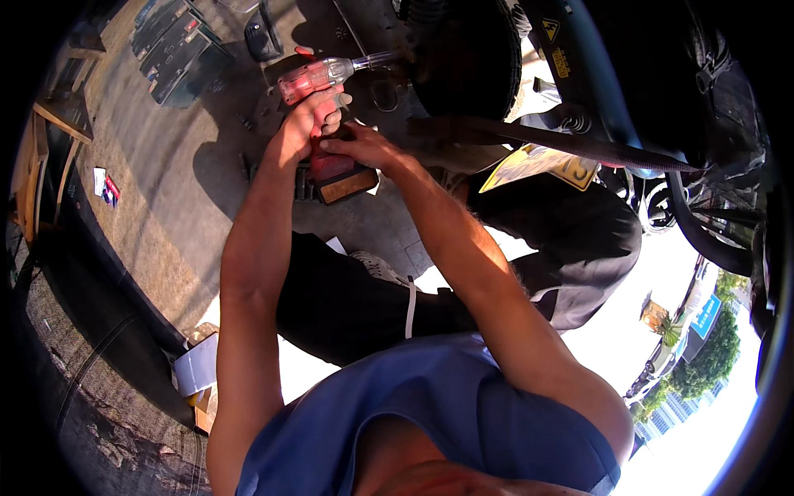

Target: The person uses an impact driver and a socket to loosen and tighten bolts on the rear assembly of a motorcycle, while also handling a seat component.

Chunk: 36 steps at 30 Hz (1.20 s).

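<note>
A red and silver cordless impact wrench (299, 83) points to the right, a long socket on its nose reaching toward a dark wheel (467, 62). My left hand (308, 124) is closed round its handle, just below the motor body. Lower down, my right hand (364, 147) grips the tool near its battery base (348, 185), thumb laid across the front; its other fingers are partly hidden. Where the socket tip meets the wheel area is too dark to make out.
A vehicle with a yellow licence plate (542, 169) and a dark hanging strap (595, 149) fills the right side. An open tool case (175, 51) lies at the far left, near a black object (263, 35). Wooden pieces (62, 120) stand at the left edge.
</note>
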Each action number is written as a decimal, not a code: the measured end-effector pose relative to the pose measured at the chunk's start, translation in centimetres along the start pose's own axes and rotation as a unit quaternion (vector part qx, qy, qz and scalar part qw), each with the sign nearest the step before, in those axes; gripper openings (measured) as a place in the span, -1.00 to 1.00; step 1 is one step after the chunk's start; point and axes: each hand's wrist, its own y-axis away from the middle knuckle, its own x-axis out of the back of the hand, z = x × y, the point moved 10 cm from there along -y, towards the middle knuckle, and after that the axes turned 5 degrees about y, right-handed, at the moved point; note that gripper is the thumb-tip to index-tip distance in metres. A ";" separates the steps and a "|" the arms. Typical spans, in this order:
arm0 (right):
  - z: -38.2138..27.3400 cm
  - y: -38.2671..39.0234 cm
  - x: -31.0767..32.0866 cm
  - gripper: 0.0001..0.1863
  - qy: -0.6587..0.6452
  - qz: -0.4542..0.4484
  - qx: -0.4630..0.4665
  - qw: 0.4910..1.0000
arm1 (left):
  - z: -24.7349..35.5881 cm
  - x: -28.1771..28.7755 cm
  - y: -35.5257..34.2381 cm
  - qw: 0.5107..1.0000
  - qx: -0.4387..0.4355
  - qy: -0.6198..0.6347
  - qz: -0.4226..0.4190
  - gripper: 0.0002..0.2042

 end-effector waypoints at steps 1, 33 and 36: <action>0.6 0.1 -0.7 -0.22 -0.020 -0.007 0.002 1.000 | -0.1 -0.1 0.1 0.999 0.021 -0.002 -0.027 -0.64; 1.8 2.4 -1.6 -0.21 -0.043 0.083 -0.041 0.995 | 0.1 -0.1 0.6 0.998 0.011 -0.018 0.065 -0.77; 1.1 2.5 -1.8 -0.21 -0.050 0.072 -0.035 0.996 | 0.4 -0.2 0.9 0.998 0.017 -0.024 0.050 -0.76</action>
